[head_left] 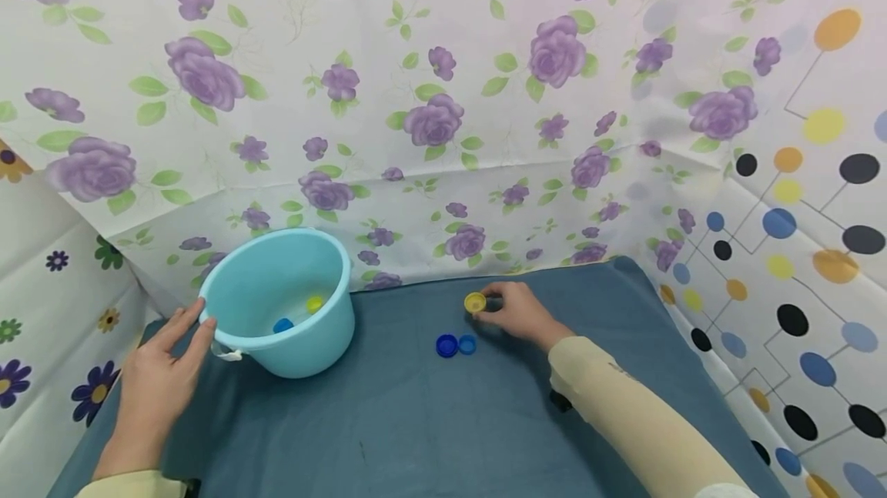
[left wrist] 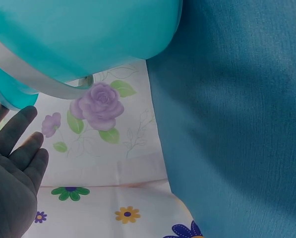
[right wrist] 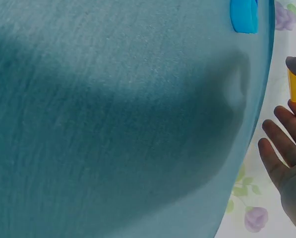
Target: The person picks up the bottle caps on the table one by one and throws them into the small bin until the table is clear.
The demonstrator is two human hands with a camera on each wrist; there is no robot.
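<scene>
Between thumb and fingertip, my right hand (head_left: 516, 313) pinches a yellow bottle cap (head_left: 474, 302), its round side turned toward the head camera. In the right wrist view that yellow cap (right wrist: 295, 87) shows edge-on, with the other fingers spread below it. Just left of this hand, a dark blue cap (head_left: 446, 345) and a lighter blue cap (head_left: 467, 344) lie side by side on the cloth. My left hand (head_left: 158, 375) touches the left rim of a light blue bucket (head_left: 333, 340), fingers nearly straight. Inside the bucket are a blue cap (head_left: 282, 325) and a yellow-green cap (head_left: 315, 304).
A blue-grey cloth (head_left: 416, 421) covers the table. Behind it hangs a flowered sheet (head_left: 388, 98), with a dotted sheet (head_left: 818, 252) on the right and another flowered sheet on the left. The bucket's white handle (left wrist: 38, 77) hangs down near the left hand.
</scene>
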